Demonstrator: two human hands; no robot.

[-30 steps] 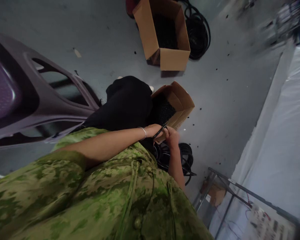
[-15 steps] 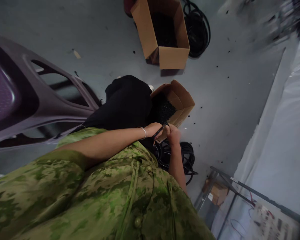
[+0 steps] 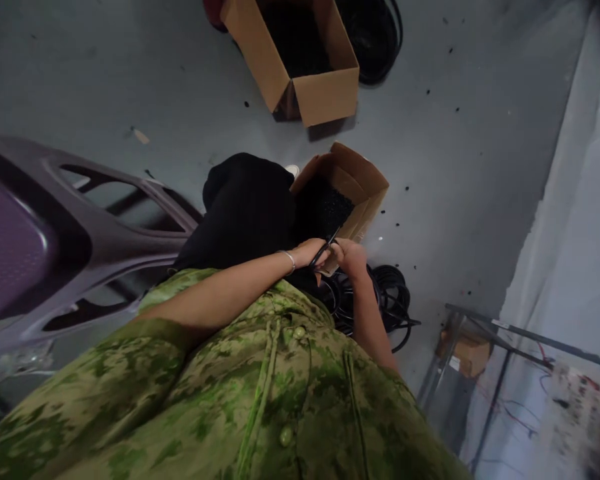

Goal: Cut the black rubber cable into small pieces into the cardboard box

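Jacket: green camouflage (image 3: 205, 387), filling the nearest part of the view below the forearms.
Left hand: reaches in from the left with a bracelet (image 3: 290, 260) at the wrist; the fingers of the left hand (image 3: 310, 253) are curled closed around a slim black item.
Right hand: close beside the left, fingers bent inward; the right hand (image 3: 351, 257) has its fingertips at the same item, though how tightly they close on it I cannot tell.
Slim black item: lies between the two hands, slanting across the left fingers, its upper end pointing over the near carton; the slim black item (image 3: 325, 251) is narrow and dark, too small to tell whether tool or cord.
Near carton: brown with raised flaps, directly beyond the hands, which sit over its near edge; the near carton (image 3: 367, 190) contains a heap of small glossy black pieces (image 3: 330, 207).
Trousers: black (image 3: 250, 200), along the carton's left side.
Cable coil: black loops (image 3: 395, 293) on the grey floor (image 3: 455, 167), below the carton's near right corner, partly behind the right forearm.
Chair: purple and greyish, the chair (image 3: 110, 233) stands at left.
Far carton: taller, the far carton (image 3: 327, 97) also contains dark contents; another black coil (image 3: 375, 47) lies at its right edge.
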